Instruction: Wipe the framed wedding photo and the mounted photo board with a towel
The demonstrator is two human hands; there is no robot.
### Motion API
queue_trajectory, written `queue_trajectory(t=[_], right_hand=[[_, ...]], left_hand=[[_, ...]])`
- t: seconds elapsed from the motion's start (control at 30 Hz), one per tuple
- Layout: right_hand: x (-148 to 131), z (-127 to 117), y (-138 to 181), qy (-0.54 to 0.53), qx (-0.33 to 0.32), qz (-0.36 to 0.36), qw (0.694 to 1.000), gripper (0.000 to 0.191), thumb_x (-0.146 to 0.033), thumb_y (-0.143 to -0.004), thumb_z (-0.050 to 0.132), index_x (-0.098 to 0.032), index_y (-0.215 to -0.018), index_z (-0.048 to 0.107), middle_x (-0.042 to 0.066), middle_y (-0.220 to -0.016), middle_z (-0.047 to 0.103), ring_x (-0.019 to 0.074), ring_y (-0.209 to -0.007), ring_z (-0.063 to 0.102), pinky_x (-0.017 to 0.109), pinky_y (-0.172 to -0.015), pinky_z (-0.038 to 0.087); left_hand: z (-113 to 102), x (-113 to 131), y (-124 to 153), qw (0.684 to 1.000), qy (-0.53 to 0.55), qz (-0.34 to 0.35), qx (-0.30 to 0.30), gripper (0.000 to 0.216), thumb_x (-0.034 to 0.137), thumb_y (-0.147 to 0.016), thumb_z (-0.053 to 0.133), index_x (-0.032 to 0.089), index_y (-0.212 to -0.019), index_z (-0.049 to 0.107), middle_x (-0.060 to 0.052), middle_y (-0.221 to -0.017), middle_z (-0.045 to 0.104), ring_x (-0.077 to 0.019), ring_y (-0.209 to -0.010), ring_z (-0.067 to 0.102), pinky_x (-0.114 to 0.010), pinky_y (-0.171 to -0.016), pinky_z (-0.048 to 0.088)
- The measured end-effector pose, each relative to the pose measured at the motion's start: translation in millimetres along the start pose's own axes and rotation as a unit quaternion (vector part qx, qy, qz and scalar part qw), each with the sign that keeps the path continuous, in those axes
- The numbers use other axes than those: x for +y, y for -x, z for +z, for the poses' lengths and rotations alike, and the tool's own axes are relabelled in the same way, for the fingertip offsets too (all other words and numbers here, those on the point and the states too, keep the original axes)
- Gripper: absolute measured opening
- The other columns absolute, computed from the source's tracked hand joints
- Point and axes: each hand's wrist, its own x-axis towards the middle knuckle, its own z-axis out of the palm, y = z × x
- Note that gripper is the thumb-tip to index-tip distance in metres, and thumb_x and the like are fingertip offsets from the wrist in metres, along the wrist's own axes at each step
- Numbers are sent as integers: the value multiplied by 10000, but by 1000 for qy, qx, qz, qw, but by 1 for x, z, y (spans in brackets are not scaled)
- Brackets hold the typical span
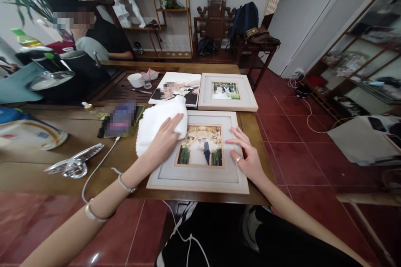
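Observation:
A light wooden picture frame with a wide pale mat lies flat near the table's front edge, a wedding photo in its middle. My left hand holds a folded white cloth against the frame's upper left part, its fingers lying over the cloth. Part of that cloth hangs past the frame's left side. On the frame's right border rests my right hand, fingers spread, with a ring on one finger. It grips nothing.
Behind lie a second framed photo and a white-edged photo panel. At left are a phone with a white cable, a shiny metal ornament and a dropper bottle. Across the table sits another person.

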Motion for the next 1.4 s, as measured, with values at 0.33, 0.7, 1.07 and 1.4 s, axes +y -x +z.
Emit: queue_trajectory(t=[0.33,0.7,1.07,1.4], right_hand=[[-1,0,1,12,-9,8,1000,307,-102,-784,531,-276,-974,698,9,-1444,502,213,-1446,277,518,-1168,233],[1,0,0,2,-12,23,1000,367,-85,-771,509,-252,-1042,691,37,-1440,509,222,-1443,285,519,-1175,233],[6,-7,-4,36,-77,-44,995,508,-98,-846,463,-288,-1303,577,26,-1402,547,224,-1381,400,505,-1172,285],[11,-11,-3,57,-117,-62,990,539,-104,-875,433,-291,-1375,500,24,-1481,457,217,-1434,302,536,-1184,240]], left_hand=[[-9,-1,23,997,49,-40,50,226,83,-860,462,122,-766,664,-162,-1530,332,-305,-1428,277,-523,-1107,376],[-13,1,2,990,-2,59,-124,286,-74,-735,473,84,-776,708,-175,-1492,391,-340,-1425,252,-531,-1157,264],[-40,89,69,986,74,97,-115,110,116,-778,700,147,-673,692,-134,-1521,352,-341,-1382,351,-490,-1091,397],[-9,11,-27,997,-1,-9,-78,207,66,-807,583,48,-984,689,-223,-1557,216,-353,-1442,187,-515,-1156,258]])
